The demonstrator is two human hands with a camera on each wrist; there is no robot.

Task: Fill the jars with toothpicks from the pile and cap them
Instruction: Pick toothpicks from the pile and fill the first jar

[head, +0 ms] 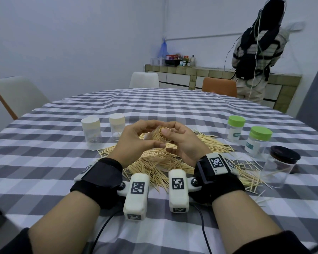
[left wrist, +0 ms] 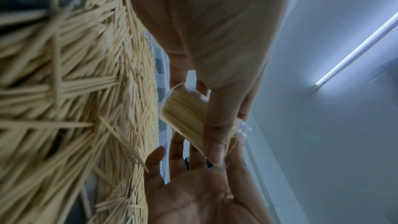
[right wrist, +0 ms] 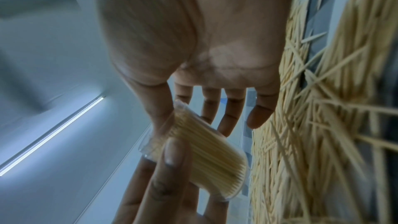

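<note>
Nearest to us, our two forearms are reaching forward over the grey-and-white checked tablecloth (head: 44, 158), each wrist carrying a black strap and a white camera block. Going from the left, two clear jars with cream lids (head: 104, 131) are standing capped beyond the heap. Our left hand (head: 136, 140) is curling round a small clear plastic jar packed with toothpicks (head: 159, 137), thumb across its wall and fingers behind it. We are holding that jar tilted, above the loose pile of pale wooden toothpicks (head: 160, 165) and clear of it; its long axis is running across us, with the open mouth towards the right hand (head: 184, 143). That hand is lying just beside the mouth with fingers loosely spread and gripping nothing (whether a fingertip is touching the rim, we cannot tell). No lid for this jar is showing in either hand, so capping is, in our judgement, the step to come. Further right, two green-lidded jars (head: 248, 136) and a dark-lidded jar (head: 281, 165) are standing.
</note>
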